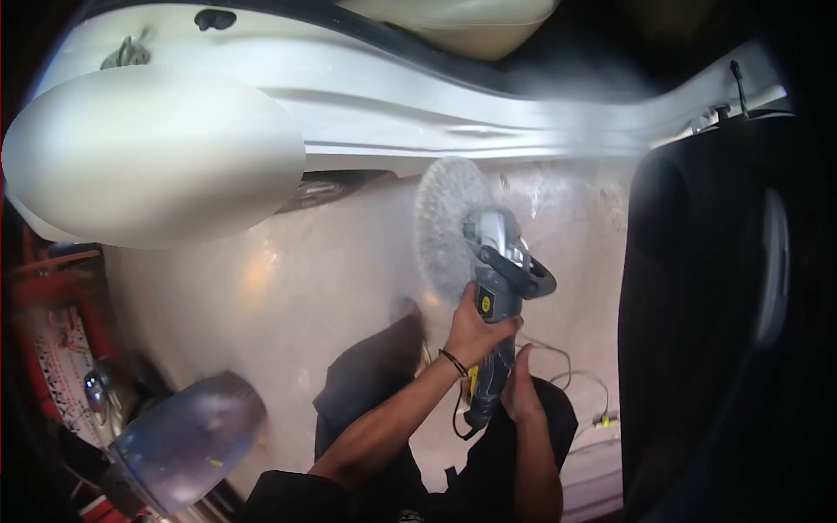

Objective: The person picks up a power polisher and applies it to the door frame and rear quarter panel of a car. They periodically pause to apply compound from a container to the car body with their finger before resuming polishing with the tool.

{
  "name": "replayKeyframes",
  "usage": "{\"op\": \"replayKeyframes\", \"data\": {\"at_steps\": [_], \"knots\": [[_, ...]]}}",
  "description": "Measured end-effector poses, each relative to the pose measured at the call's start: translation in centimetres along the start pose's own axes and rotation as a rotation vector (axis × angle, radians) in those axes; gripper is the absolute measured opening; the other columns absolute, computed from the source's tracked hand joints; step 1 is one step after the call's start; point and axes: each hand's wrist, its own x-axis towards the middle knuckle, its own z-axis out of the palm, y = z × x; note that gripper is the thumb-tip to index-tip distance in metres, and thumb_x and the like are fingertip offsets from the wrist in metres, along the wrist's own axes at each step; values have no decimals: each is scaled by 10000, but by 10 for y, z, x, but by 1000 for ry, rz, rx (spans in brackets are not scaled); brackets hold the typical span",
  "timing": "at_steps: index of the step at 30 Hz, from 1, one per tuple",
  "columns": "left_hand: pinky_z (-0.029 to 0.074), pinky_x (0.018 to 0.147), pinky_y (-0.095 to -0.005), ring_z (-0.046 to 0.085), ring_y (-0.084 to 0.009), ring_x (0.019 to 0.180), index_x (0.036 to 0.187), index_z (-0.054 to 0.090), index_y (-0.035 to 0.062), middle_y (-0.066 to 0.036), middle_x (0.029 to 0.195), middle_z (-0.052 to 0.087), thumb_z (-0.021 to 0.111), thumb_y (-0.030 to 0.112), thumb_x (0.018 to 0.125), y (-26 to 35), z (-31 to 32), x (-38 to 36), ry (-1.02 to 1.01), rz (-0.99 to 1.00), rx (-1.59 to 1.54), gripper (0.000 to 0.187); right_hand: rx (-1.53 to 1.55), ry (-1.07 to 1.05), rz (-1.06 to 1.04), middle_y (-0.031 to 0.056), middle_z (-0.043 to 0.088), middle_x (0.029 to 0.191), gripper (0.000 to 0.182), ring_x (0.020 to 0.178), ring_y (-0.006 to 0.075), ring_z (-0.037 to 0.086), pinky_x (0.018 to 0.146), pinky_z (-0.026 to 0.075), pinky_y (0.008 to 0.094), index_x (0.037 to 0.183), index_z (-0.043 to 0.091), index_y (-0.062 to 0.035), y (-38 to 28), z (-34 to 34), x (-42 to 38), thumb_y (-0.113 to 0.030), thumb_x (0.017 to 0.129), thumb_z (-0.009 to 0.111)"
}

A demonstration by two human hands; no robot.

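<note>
A corded polisher [499, 292] with a large fluffy whitish pad [449, 227] is held in front of me, its pad turned to the left. My left hand [481, 329], with dark bands at the wrist, is wrapped round the grey body below the tool's head. Lower down, my right hand [521, 394] grips the rear handle, its fingers mostly hidden behind it. A black loop handle [526, 275] sticks out at the right of the head. Beyond the pad runs the white sill [410, 109] of a car's open doorway; the pad's upper edge is close to it.
The open car door's dark inner panel [697, 305] stands at the right. A cord [602, 392] lies on the floor [305, 288] near my right leg. At the lower left are a bluish, shiny rounded object [192, 440] and red shelving [35, 340]. A blurred oval covers the upper left.
</note>
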Motion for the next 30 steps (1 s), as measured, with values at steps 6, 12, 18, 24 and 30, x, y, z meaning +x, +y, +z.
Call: {"op": "replayKeyframes", "data": {"at_steps": [6, 12, 18, 24, 30], "knots": [[603, 944, -373, 719, -218, 1061, 1370, 505, -32, -142, 1162, 714, 927, 207, 799, 34, 1, -42, 31, 7, -106, 749, -97, -49, 71, 106, 770, 1038, 627, 919, 217, 777, 821, 620, 359, 1282, 691, -13, -33, 46, -69, -586, 1030, 727], [598, 962, -368, 721, -217, 1101, 1388, 512, -41, -140, 1211, 716, 949, 201, 798, 41, -18, -29, -26, -224, -25, 773, 132, 4, 185, 63, 725, 952, 363, 820, 199, 735, 757, 601, 352, 1153, 744, -30, -31, 85, -73, -301, 961, 890], [576, 1017, -401, 723, -230, 1129, 1422, 532, -15, -136, 1232, 733, 986, 217, 782, 50, -46, 1, -166, -224, 165, 819, 214, 138, 133, 87, 732, 917, 276, 776, 234, 751, 725, 631, 397, 1129, 703, -35, 5, 118, -35, -233, 993, 839], [590, 990, -361, 733, -192, 1100, 1409, 578, -6, -96, 1213, 751, 975, 184, 790, -13, -60, 42, -207, 60, 173, 759, 111, 255, 105, 61, 689, 823, 251, 677, 184, 677, 629, 553, 362, 1036, 706, -28, 4, 128, 0, -216, 974, 860], [598, 971, -354, 731, -186, 1077, 1389, 613, -3, -79, 1184, 762, 945, 120, 823, 68, -31, 64, -179, -400, -194, 668, -153, 350, 9, 49, 666, 729, 239, 584, 163, 645, 539, 527, 332, 893, 710, -47, -29, 100, 28, -211, 929, 880]]}}
